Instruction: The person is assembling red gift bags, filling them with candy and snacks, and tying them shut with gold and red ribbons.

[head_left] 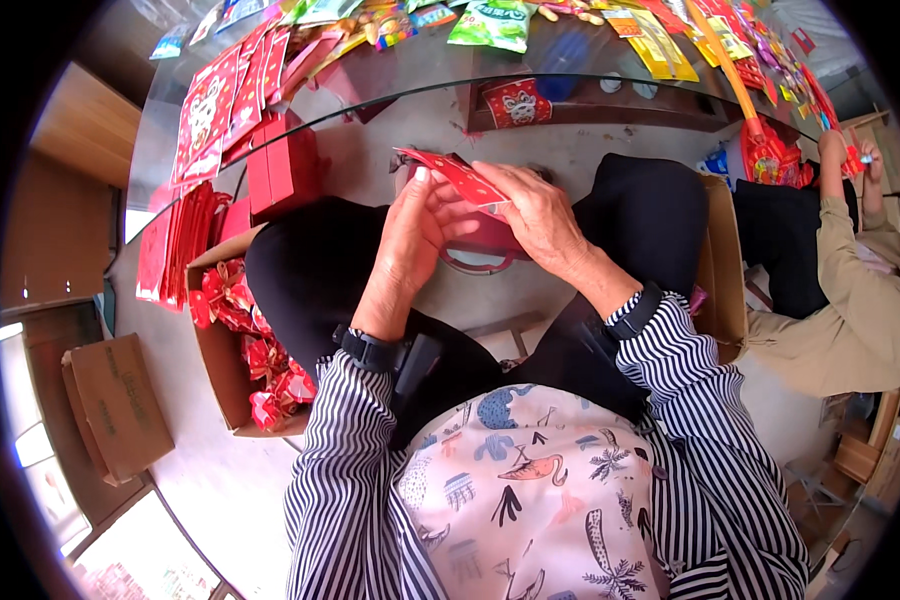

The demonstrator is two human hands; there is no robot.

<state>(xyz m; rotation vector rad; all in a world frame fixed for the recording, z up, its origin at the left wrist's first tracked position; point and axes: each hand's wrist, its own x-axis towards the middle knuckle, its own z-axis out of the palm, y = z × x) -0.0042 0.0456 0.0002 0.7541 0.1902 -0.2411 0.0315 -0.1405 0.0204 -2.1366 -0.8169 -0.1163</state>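
Observation:
Between my knees, just short of the glass table, I hold a flat red paper packet [458, 177] with small gold marks, tilted up at its left end. My left hand [410, 225] has its thumb against the packet's near edge, with the fingers curled beneath. My right hand [542, 218] grips the packet's right end, fingers over the top. Some of those fingertips are hidden. Under my hands shows a dark red thing with a curved rim [475, 262], partly covered; its kind is unclear.
Red printed paper packets [208, 110] and a green snack bag [492, 25] lie on the glass table [410, 92]. Red boxes [278, 165] and stacked red packets [175, 245] stand left, near a cardboard box [220, 370] of red bundles. A co-worker's hand [832, 148] is at right.

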